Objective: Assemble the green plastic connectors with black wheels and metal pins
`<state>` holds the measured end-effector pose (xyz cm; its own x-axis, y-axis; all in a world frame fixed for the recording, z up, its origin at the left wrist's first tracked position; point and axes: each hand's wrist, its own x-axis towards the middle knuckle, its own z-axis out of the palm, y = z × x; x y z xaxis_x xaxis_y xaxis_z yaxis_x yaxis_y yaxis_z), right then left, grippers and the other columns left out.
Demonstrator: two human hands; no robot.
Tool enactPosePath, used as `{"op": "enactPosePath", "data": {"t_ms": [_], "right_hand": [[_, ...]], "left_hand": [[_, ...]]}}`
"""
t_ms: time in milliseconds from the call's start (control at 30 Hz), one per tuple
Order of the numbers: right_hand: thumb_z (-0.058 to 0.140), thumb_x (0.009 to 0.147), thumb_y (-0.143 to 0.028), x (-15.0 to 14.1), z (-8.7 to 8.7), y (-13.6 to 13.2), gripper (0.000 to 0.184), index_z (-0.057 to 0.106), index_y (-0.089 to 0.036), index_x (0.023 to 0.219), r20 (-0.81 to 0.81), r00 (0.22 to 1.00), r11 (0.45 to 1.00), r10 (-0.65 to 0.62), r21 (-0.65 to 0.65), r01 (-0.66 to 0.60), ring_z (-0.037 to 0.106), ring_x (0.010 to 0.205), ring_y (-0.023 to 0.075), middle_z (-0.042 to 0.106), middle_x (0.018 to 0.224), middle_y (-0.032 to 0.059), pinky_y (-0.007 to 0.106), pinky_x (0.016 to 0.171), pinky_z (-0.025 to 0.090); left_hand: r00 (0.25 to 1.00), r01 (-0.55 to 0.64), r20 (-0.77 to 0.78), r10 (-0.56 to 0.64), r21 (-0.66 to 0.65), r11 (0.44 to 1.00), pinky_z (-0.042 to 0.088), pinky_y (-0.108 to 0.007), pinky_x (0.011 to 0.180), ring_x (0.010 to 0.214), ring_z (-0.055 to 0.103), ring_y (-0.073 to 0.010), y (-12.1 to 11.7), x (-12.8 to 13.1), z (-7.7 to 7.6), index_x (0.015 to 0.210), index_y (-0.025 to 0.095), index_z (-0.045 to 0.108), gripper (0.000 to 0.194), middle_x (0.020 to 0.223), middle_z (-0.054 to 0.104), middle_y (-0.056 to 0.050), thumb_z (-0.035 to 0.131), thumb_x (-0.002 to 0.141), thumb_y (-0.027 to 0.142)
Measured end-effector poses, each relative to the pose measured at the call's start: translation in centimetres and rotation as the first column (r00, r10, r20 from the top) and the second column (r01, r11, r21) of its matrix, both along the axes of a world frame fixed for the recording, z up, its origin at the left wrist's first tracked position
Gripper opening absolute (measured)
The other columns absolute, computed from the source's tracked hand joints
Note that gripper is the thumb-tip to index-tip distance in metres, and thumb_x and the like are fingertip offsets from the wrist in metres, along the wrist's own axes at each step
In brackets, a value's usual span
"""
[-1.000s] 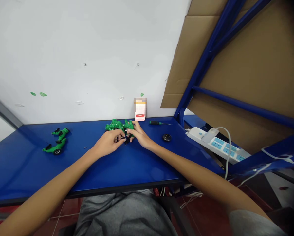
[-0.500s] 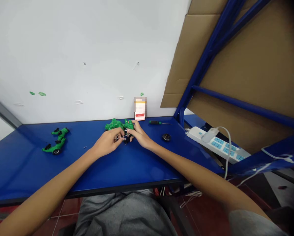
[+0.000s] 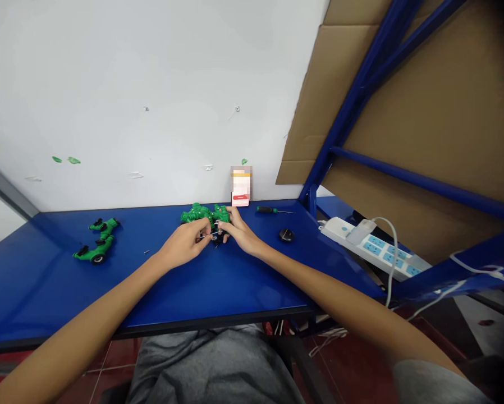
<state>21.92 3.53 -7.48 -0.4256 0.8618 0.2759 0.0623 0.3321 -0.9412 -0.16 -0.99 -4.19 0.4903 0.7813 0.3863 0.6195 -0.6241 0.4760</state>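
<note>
A green toy figure with black parts [image 3: 202,212] lies at the back middle of the blue table. My right hand [image 3: 242,234] is closed round its right end, thumb on the near side. Between the thumb and fingers of my left hand [image 3: 186,241] is a thin metal rod [image 3: 207,234], pointing right toward the black parts under the figure. My fingers hide where the rod ends, so I cannot tell whether it touches them. Farther left lies a second green toy piece [image 3: 102,241] with black parts and a wheel.
A green-and-black screwdriver [image 3: 267,210] and a round black object [image 3: 285,234] lie right of my hands. A small metal pin [image 3: 146,251] is on the left. A phone with a lit screen [image 3: 241,188] leans on the wall. A white power strip [image 3: 374,247] sits at far right.
My hands and the toy figure stay almost in place. The whole view has shifted very slightly; nothing has been picked up or let go.
</note>
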Motion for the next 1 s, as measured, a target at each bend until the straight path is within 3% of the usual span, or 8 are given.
{"op": "enactPosePath", "data": {"t_ms": [433, 633, 1000], "right_hand": [[0.061, 0.099, -0.045, 0.08, -0.08, 0.07, 0.037, 0.042, -0.027, 0.125, 0.003, 1.0, 1.0, 0.004, 0.012, -0.004, 0.065, 0.08, 0.0176, 0.06, 0.098, -0.0008, 0.032, 0.065, 0.057], [0.06, 0.099, -0.045, 0.07, -0.21, 0.03, 0.038, 0.042, -0.027, 0.127, 0.02, 1.0, 1.0, 0.005, 0.009, -0.005, 0.066, 0.082, 0.0182, 0.06, 0.098, -0.0004, 0.033, 0.067, 0.057], [0.059, 0.099, -0.045, 0.08, -0.03, 0.02, 0.037, 0.041, -0.026, 0.125, 0.025, 1.0, 1.0, 0.001, 0.018, -0.001, 0.066, 0.08, 0.0178, 0.06, 0.101, 0.0, 0.034, 0.068, 0.058]], "left_hand": [[0.999, 0.001, -0.053, -0.005, -0.076, 0.997, 0.039, -0.028, 0.066, 0.065, 0.06, -0.0173, -0.1, 0.1, 0.31, 0.092, 0.021, 0.062, 0.026, 0.075, 0.068, 0.0, 0.048, 0.108, 0.034], [1.0, -0.003, -0.027, 0.002, -0.027, 1.0, 0.037, -0.027, 0.061, 0.061, 0.056, -0.0155, -0.07, 0.06, 0.06, 0.101, 0.021, 0.058, 0.007, 0.077, 0.065, 0.002, 0.059, 0.101, 0.028], [0.998, 0.05, -0.025, -0.05, -0.015, 0.999, 0.043, -0.028, 0.072, 0.074, 0.061, -0.0163, 0.32, -0.18, -0.14, 0.098, 0.02, 0.067, 0.021, 0.089, 0.07, -0.001, 0.053, 0.107, 0.034]]}}
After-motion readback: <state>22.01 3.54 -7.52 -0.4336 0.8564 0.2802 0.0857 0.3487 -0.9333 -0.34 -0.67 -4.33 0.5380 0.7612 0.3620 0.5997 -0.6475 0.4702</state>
